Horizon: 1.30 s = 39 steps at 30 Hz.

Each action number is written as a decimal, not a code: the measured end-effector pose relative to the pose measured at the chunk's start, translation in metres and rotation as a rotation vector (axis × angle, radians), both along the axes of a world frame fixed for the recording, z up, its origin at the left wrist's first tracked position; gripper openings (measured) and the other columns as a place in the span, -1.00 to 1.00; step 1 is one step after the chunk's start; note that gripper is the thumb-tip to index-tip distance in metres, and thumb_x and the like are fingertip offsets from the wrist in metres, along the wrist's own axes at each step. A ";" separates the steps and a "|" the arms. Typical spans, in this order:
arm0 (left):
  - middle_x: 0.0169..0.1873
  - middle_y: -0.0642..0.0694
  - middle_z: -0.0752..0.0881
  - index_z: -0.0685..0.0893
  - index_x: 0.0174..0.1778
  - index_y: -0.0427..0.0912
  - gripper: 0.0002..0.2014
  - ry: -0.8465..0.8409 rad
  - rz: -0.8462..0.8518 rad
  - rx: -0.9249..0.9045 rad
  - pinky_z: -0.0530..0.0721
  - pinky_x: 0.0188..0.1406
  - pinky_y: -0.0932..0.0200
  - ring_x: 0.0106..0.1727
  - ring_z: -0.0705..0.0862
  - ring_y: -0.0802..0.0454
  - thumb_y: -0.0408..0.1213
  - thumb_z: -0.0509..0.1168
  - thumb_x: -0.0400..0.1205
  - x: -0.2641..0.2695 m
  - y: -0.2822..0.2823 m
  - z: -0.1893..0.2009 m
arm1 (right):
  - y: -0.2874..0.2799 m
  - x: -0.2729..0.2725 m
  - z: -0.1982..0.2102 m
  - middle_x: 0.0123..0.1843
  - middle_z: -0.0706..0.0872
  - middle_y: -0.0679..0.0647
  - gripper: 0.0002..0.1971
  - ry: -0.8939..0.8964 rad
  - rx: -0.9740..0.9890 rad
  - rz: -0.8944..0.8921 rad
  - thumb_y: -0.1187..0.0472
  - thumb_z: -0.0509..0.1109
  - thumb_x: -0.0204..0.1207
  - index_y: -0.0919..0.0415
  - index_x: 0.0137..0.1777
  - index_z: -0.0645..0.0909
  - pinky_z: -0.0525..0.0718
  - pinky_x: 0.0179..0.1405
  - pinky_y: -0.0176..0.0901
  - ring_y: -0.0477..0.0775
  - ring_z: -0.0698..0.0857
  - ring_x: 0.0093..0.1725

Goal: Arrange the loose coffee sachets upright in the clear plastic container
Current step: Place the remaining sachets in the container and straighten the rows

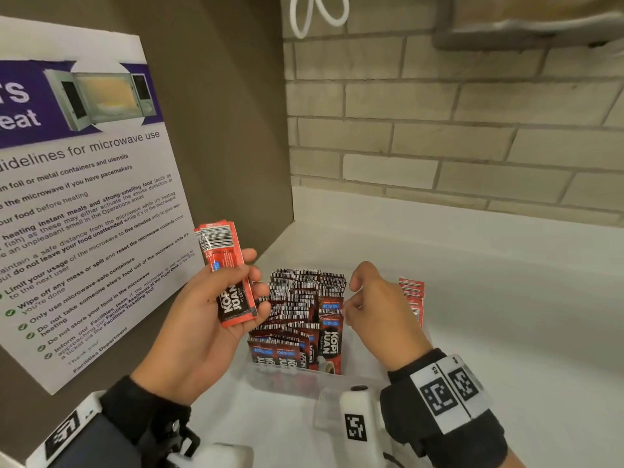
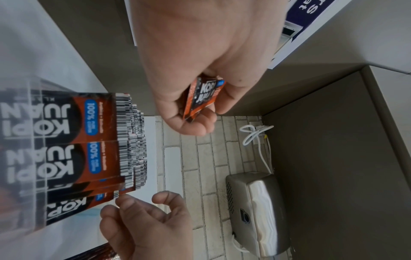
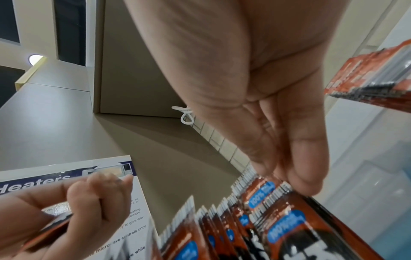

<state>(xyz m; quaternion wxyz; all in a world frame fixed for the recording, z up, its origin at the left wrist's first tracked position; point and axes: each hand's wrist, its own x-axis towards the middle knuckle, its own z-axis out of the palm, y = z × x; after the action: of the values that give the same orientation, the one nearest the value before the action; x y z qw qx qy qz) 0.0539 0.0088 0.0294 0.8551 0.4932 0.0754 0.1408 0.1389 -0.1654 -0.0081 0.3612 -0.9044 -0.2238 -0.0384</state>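
Sachets [image 1: 305,312] stand upright in packed rows inside the clear plastic container [image 1: 280,378], barcode ends uppermost. The container sits on the white worktop [image 1: 506,315], close to the corner where the brown side panel [image 1: 216,130] meets the brick-pattern back wall [image 1: 439,130].

Left hand [image 1: 206,319]: raised above the container's left side, thumb and fingers curled round a small stack of loose sachets [image 1: 226,275]. The stack is held near-vertical, barcode end up, clear of the packed rows. The left wrist view shows the same stack [image 2: 203,95] pinched between thumb and fingers.

Right hand [image 1: 378,312]: positioned over the right side of the container, fingers bent downward. In the right wrist view its fingertips [image 3: 300,177] reach the top edges of the rightmost upright sachets [image 3: 266,202]; whether they pinch a sachet or only touch it cannot be told.

Second group of red sachets [image 1: 412,298]: stands upright just right of the right hand, partly hidden by it.

Microwave guideline poster [image 1: 84,197]: fixed to the side panel, left of the container. White cable loop [image 1: 319,11]: hangs on the back wall above.
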 end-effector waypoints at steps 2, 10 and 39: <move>-0.40 -0.06 0.65 0.66 0.07 -0.21 -0.69 0.006 -0.001 0.007 0.65 -0.52 0.24 -0.43 0.63 0.10 -0.32 0.29 0.40 0.000 -0.001 -0.001 | 0.000 0.001 0.000 -0.19 0.68 0.13 -0.84 0.011 0.002 0.004 0.42 0.21 0.57 0.16 -0.04 0.32 0.49 -0.40 -0.36 0.02 0.64 -0.28; -0.42 -0.06 0.63 0.68 0.01 -0.20 -0.82 0.002 0.046 0.015 0.57 -0.59 0.28 -0.48 0.59 0.12 -0.33 0.22 0.56 -0.002 0.008 0.000 | -0.020 0.008 0.009 -0.17 0.65 0.11 -0.84 0.079 0.129 -0.095 0.39 0.37 0.47 0.19 -0.09 0.45 0.69 -0.09 0.03 0.17 0.70 -0.21; -0.45 -0.01 0.51 0.66 0.08 -0.16 -0.72 0.254 0.021 0.074 0.57 -0.54 0.23 -0.53 0.50 0.12 -0.11 0.23 0.56 -0.023 0.033 -0.077 | 0.016 0.011 -0.027 0.14 0.73 0.11 -0.63 0.384 -0.460 0.247 0.14 0.48 0.41 0.18 0.22 0.61 0.63 0.19 -0.11 0.10 0.68 0.13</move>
<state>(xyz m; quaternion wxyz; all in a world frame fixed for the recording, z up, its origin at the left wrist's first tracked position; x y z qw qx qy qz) 0.0309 0.0418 -0.0475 0.8183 0.5376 0.1828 0.0891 0.1497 -0.1497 -0.0348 0.1851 -0.9190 -0.2627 0.2286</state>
